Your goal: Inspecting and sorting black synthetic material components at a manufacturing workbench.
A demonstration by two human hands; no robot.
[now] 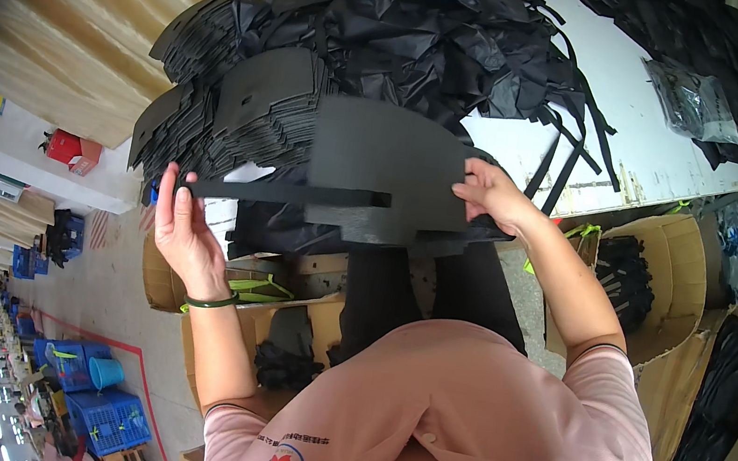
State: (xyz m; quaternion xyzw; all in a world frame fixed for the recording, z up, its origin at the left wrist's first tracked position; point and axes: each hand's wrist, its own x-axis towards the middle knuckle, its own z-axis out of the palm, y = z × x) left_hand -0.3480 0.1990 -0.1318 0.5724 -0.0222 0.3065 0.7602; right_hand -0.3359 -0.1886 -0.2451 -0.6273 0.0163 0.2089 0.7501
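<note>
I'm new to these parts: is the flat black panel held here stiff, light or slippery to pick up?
The black panel seems fairly stiff, looking nearly flat with the right grip pinching its edge. It's probably light for its size, since it looks thin. Its matte face suggests it isn't very slippery.

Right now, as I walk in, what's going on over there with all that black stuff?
A person holds a black panel by its right edge with the right hand. The left hand pinches one end of a black strap, which runs across the panel's lower part; I can't tell how it's attached. Beyond, stacked dark panels sit beside a heap of black fabric on a white table.
</note>
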